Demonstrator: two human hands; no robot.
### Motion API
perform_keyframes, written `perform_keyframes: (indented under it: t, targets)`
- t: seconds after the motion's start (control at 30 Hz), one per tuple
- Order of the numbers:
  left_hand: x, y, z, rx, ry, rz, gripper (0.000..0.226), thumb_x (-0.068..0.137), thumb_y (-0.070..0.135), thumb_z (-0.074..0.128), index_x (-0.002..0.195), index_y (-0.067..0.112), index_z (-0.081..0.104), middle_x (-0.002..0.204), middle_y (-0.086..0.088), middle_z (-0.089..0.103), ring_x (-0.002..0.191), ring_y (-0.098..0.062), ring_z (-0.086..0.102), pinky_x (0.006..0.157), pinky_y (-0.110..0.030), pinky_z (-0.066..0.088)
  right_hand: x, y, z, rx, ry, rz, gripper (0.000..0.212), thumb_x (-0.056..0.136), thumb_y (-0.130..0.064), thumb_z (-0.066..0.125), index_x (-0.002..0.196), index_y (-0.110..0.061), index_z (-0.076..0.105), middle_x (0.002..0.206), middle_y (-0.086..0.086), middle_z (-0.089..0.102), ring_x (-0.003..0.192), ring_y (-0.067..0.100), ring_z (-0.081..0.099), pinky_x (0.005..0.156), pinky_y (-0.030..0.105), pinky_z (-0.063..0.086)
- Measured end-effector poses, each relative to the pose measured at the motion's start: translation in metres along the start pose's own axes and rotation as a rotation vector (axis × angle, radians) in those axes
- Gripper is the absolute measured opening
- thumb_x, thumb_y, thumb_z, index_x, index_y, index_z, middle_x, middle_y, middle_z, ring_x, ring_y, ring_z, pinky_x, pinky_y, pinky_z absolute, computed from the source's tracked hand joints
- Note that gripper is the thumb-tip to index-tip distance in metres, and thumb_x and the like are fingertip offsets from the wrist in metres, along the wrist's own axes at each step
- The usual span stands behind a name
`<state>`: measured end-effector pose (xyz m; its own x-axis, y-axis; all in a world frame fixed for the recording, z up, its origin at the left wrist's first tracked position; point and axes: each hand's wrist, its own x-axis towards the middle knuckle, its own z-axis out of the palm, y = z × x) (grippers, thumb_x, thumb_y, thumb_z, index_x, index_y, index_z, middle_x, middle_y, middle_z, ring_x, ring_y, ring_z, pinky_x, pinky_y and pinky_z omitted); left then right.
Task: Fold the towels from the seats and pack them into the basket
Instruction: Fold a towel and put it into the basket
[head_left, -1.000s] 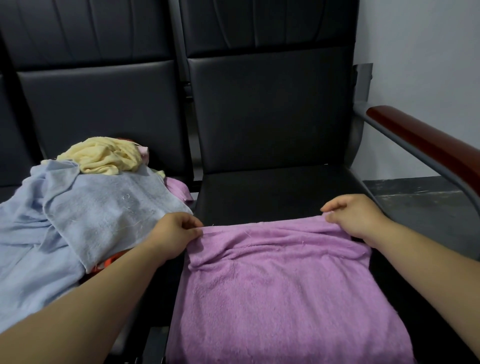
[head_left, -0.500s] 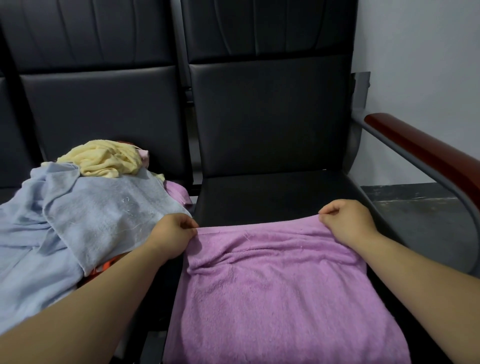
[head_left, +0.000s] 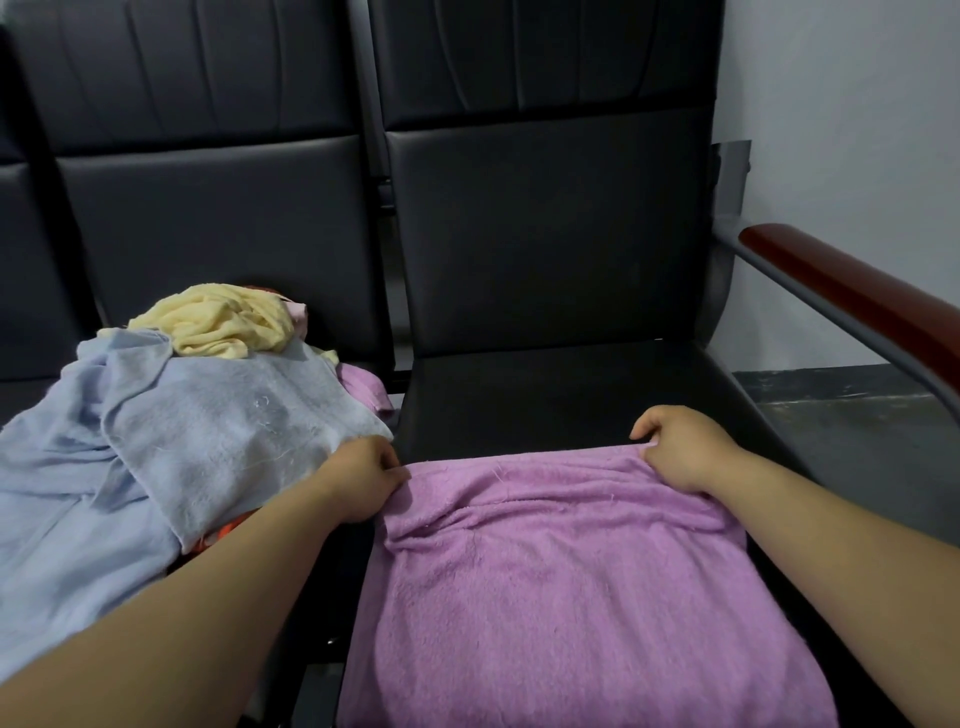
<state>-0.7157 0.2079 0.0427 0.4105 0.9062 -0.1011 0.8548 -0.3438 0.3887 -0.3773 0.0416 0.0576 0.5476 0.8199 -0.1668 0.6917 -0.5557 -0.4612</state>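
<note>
On the far left, the left seat (head_left: 218, 218) is covered by a heap of unfolded towels. A blue towel (head_left: 223, 426) lies on top w/ one corner toward the front, and more blue cloth (head_left: 57, 509) hangs down at the left of it. A yellow towel (head_left: 218, 322) sits crumpled on the back of the heap, near the backrest. A bit of orange cloth (head_left: 228, 530) shows under the blue towel's front corner, and a small pink-purple piece (head_left: 358, 379) shows at the heap's right edge (I cannot tell which item it belongs to).

Next is the left hand (head_left: 358, 480), just beside the blue towel. Its fingers are curled and it pinches the far left corner of the purple towel (head_left: 571, 597). This towel lies spread on the front part of the right seat (head_left: 519, 400), flat in the middle and w/ some wrinkles along the far edge; its near end runs out of the picture at the bottom. The back half of the seat is bare black cushion.

The right hand (head_left: 680, 449) grips the far right corner of the same towel, knuckles up, fingers curled over the edge.

At the right are a red-brown armrest (head_left: 857, 296) on a grey metal bar, a pale wall (head_left: 831, 130) and dark floor (head_left: 857, 415).
</note>
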Motion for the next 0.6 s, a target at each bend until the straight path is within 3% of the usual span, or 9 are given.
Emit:
perform_keyframes:
  t: [0.13, 0.27, 0.37, 0.43, 0.5, 0.6]
  targets:
    - [-0.011, 0.002, -0.014, -0.143, 0.152, 0.033, 0.014, 0.092, 0.022, 0.069, 0.082, 0.023, 0.059, 0.079, 0.006, 0.063, 0.073, -0.012, 0.057, 0.061, -0.023, 0.037, -0.009, 0.003, -0.007, 0.096, 0.104, -0.077, 0.025, 0.098, -0.010, 0.062, 0.111, -0.031, 0.060, 0.101, -0.006, 0.063, 0.087, 0.011, 0.061, 0.070, 0.025, 0.047]
    - [-0.029, 0.006, -0.039, -0.325, 0.261, 0.054, 0.012, 0.087, 0.021, 0.077, 0.080, 0.025, 0.069, 0.071, 0.002, 0.070, 0.065, -0.011, 0.061, 0.059, -0.022, 0.042, -0.021, 0.004, -0.021, 0.138, 0.124, -0.180, 0.020, 0.099, -0.014, 0.064, 0.108, -0.031, 0.071, 0.107, -0.013, 0.066, 0.093, 0.004, 0.059, 0.081, 0.023, 0.045]
    - [-0.042, 0.007, -0.052, -0.449, 0.287, 0.057, 0.010, 0.083, 0.022, 0.083, 0.078, 0.026, 0.075, 0.071, 0.007, 0.074, 0.061, -0.004, 0.062, 0.064, -0.024, 0.049, -0.033, -0.005, -0.038, 0.350, 0.413, -0.298, 0.020, 0.098, -0.013, 0.066, 0.101, -0.031, 0.075, 0.094, -0.020, 0.067, 0.087, -0.001, 0.061, 0.075, 0.017, 0.044]
    - [-0.049, 0.009, -0.065, -0.501, 0.345, 0.065, 0.009, 0.083, 0.019, 0.082, 0.079, 0.026, 0.077, 0.071, 0.013, 0.074, 0.060, 0.002, 0.062, 0.068, -0.024, 0.051, -0.037, -0.018, -0.051, 0.474, 0.560, -0.320, 0.020, 0.097, -0.013, 0.067, 0.105, -0.028, 0.076, 0.096, -0.015, 0.069, 0.088, 0.005, 0.064, 0.080, 0.022, 0.046]
    - [-0.052, 0.012, -0.082, -0.515, 0.415, 0.066, 0.011, 0.086, 0.021, 0.080, 0.082, 0.030, 0.078, 0.073, 0.013, 0.075, 0.067, -0.002, 0.065, 0.073, -0.027, 0.053, -0.040, -0.029, -0.058, 0.373, 0.443, -0.313, 0.021, 0.098, -0.013, 0.066, 0.110, -0.026, 0.077, 0.103, -0.013, 0.069, 0.094, 0.009, 0.064, 0.085, 0.023, 0.044]
    - [-0.052, 0.021, -0.109, -0.378, 0.408, 0.092, 0.013, 0.088, 0.026, 0.078, 0.085, 0.037, 0.074, 0.077, 0.017, 0.073, 0.074, -0.001, 0.065, 0.068, -0.019, 0.048, -0.033, -0.034, -0.072, 0.045, 0.139, -0.239, 0.020, 0.098, -0.015, 0.064, 0.108, -0.025, 0.078, 0.107, -0.009, 0.073, 0.091, 0.008, 0.061, 0.080, 0.021, 0.043]
